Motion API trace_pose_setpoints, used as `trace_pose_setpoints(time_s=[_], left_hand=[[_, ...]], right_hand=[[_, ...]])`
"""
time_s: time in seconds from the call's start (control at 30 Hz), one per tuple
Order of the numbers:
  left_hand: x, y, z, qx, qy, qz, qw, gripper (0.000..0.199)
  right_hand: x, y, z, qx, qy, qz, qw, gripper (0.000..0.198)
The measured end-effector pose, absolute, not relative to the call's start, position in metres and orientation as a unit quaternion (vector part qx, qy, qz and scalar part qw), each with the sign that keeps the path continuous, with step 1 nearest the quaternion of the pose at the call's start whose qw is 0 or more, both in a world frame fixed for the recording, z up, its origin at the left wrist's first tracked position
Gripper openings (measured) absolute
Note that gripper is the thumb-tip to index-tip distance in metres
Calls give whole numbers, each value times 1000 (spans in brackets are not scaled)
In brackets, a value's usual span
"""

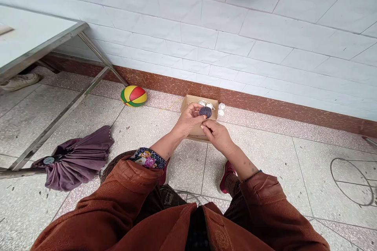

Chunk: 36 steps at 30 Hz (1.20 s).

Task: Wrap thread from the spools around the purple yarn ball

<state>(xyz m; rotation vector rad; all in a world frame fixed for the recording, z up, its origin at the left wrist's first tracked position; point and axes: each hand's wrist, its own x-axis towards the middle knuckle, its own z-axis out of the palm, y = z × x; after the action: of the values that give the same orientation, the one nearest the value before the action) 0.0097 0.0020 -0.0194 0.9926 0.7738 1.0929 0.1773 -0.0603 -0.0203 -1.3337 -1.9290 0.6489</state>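
Observation:
A small ball of dark grey yarn [205, 112] is held in the fingers of my left hand [190, 119], above an open cardboard box [191, 100]. Just below and to the right of the ball, the thumb and fingertips of my right hand [216, 133] are pinched together. What they pinch is too small to make out. White yarn balls [209, 106] lie inside the box, partly hidden behind the dark ball. More white balls [221, 109] sit on the floor against the box's right side.
A red, yellow and green ball [134, 96] rests by the wall. A folded purple umbrella [78, 159] lies at the left, beside a metal-legged table [38, 35]. At the far right is a wire ring frame [352, 181] on the tiled floor.

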Motion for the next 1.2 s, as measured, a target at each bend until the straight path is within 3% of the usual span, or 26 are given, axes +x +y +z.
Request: trace_pose_setpoints(time_s=[0.17, 0.4, 0.6, 0.77, 0.9, 1.07, 1.2], left_hand=[[7, 2, -17, 476, 370, 455, 656, 42], [7, -8, -10, 471, 247, 358, 767, 43], [11, -3, -12, 405, 260, 478, 735, 46], [10, 3, -22, 436, 356, 489, 667, 41], [7, 3, -24, 465, 379, 454, 659, 41], [6, -3, -20, 496, 335, 379, 706, 37], [8, -10, -16, 461, 256, 356, 772, 40]], right_hand=[[192, -62, 7, -465, -745, 245, 411, 24], [213, -41, 5, -542, -656, 203, 484, 27], [191, -47, -32, -574, -689, 228, 380, 24], [176, -63, -23, -471, -796, 226, 306, 21], [186, -67, 4, -424, -795, 228, 369, 25], [208, -55, 21, -507, -705, 186, 460, 28], [213, -44, 7, -566, -645, 180, 481, 32]])
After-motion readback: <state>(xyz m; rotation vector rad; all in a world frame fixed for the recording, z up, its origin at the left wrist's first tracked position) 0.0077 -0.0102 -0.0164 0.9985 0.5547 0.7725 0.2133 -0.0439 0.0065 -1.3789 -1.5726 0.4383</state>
